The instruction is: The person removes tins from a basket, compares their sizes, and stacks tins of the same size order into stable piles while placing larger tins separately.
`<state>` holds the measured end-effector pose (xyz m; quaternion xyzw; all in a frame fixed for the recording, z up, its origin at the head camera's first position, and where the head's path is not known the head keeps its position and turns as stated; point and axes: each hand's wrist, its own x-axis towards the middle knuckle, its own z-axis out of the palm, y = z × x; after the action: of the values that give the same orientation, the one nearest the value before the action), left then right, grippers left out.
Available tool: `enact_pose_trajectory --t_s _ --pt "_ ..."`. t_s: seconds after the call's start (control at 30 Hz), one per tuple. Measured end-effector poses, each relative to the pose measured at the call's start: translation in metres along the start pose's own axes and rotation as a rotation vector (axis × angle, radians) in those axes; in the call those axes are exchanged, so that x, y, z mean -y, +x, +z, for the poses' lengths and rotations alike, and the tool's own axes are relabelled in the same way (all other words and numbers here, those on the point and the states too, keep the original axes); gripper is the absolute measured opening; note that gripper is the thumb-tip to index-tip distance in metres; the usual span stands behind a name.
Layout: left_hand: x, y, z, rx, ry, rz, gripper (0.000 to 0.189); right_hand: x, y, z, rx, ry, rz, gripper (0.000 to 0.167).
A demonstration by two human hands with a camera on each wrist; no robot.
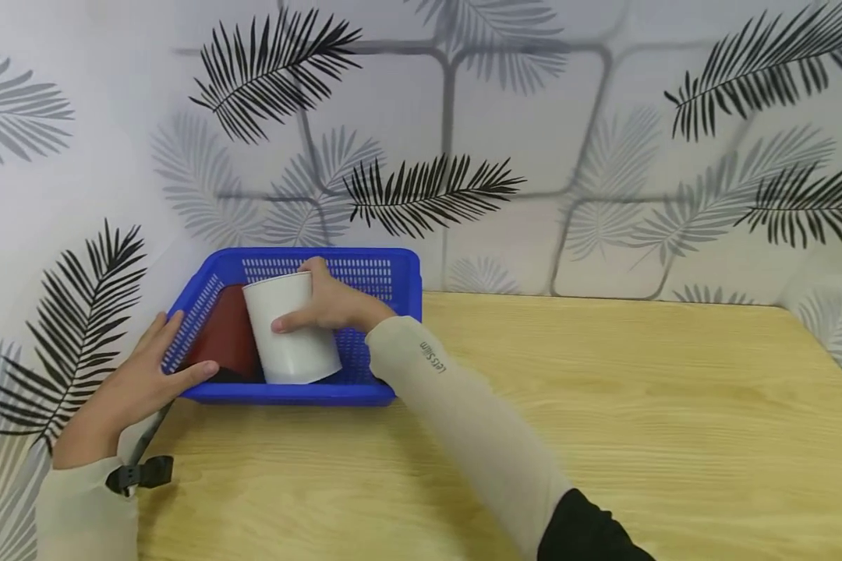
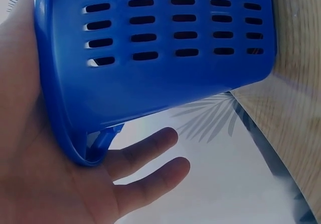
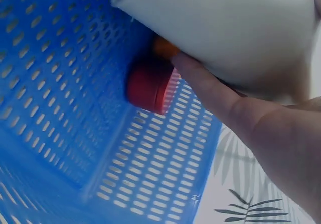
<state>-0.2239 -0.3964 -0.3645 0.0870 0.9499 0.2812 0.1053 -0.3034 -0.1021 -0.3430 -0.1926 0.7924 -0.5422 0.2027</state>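
Observation:
A white tapered container point(image 1: 291, 335) leans inside a blue perforated basket point(image 1: 288, 395). My right hand point(image 1: 333, 300) grips it from the right, thumb on its near side and fingers behind. On its left, a dark red tapered container point(image 1: 228, 331) tilts against the basket's left side. My left hand point(image 1: 143, 382) rests at the basket's front left corner, fingers spread along the left rim, thumb by the front rim. In the left wrist view the rim lies across the palm, with two fingers point(image 2: 153, 184) stretched out beyond it.
Inside the basket, the right wrist view shows a red round thing point(image 3: 150, 86) and a bit of something orange point(image 3: 164, 48), partly hidden by the white container. The basket stands at the left of the wooden table point(image 1: 603, 405), close to a leaf-patterned wall point(image 1: 505, 140).

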Motion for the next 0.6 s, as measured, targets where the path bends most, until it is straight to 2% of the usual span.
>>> enact_pose_trajectory --t_s 0.1,0.27,0.43,0.6 --pt "0.006 -0.008 0.002 -0.004 -0.016 -0.013 0.104 0.003 0.000 0.008 0.016 -0.034 -0.070 0.086" --pt "0.006 -0.010 0.006 -0.007 -0.026 -0.027 0.104 0.013 -0.006 0.005 0.002 -0.082 -0.146 0.086" --pt "0.005 -0.009 0.004 -0.008 -0.035 -0.018 0.104 0.028 -0.017 -0.006 -0.047 -0.085 -0.173 0.093" --pt "0.008 -0.006 0.002 -0.010 -0.046 0.005 0.103 0.042 -0.030 -0.020 -0.137 -0.083 -0.216 0.096"
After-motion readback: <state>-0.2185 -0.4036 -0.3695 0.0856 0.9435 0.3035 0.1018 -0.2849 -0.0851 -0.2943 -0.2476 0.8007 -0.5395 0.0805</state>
